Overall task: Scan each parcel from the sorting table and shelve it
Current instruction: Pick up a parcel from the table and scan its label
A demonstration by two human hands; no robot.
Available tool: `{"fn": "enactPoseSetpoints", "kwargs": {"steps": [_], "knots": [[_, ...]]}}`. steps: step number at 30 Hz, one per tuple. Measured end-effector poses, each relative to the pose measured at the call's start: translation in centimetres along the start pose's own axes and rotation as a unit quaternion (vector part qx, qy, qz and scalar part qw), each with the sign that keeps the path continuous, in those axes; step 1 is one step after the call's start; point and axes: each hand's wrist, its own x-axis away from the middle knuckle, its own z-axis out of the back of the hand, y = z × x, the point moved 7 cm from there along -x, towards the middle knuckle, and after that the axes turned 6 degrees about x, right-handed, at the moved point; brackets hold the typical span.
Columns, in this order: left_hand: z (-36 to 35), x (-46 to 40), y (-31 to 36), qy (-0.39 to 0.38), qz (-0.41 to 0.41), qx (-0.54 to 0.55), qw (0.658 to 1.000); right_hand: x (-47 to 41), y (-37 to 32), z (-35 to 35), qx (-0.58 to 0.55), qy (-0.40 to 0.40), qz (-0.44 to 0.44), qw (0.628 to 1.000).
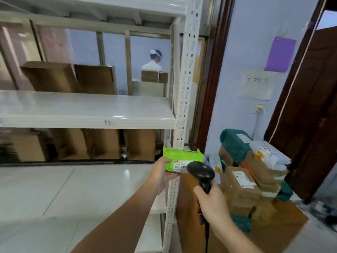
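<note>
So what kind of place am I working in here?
Likely a parcel sorting room: steel shelving holding cardboard boxes, a pile of parcels, and a scanner aimed at a green parcel.

Shelf edge (pixel 87 123): handwritten "34". Wall paper sign (pixel 256 86): "分拣台". Green parcel (pixel 182 157) label: blurred digits.

Both hands extended forward, left (pixel 161 175) and right (pixel 209 199), fingers curled gripping

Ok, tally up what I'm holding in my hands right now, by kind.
Green parcel, held in the left hand: 1
Black barcode scanner, gripped in the right hand: 1
Total: 2
</note>
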Motion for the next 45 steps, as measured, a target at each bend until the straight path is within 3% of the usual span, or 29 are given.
{"fn": "enactPoseSetpoints", "kwargs": {"steps": [9,14,18,27,41,45], "knots": [[22.6,11.1,13.2,0.190,-0.107,0.045,0.975,6.4,-10.1,-16.3,-0.053,-0.160,0.065,0.984],[32.7,16.6,20.1,0.244,-0.149,0.070,0.956,10.3,-16.0,-25.1,-0.061,-0.222,0.090,0.969],[37.7,19.6,26.0,0.244,-0.177,0.068,0.951,12.6,-21.2,-30.8,-0.075,-0.238,0.102,0.963],[41.9,19.2,39.4,0.183,-0.233,0.065,0.953,12.7,-32.7,-37.7,-0.134,-0.224,0.147,0.954],[45.1,7.2,58.3,0.152,-0.301,-0.005,0.941,2.3,-44.3,-48.0,-0.130,-0.207,0.190,0.951],[47.3,2.1,62.8,0.161,-0.273,-0.046,0.947,-0.9,-46.3,-50.4,-0.110,-0.200,0.193,0.954]]}}
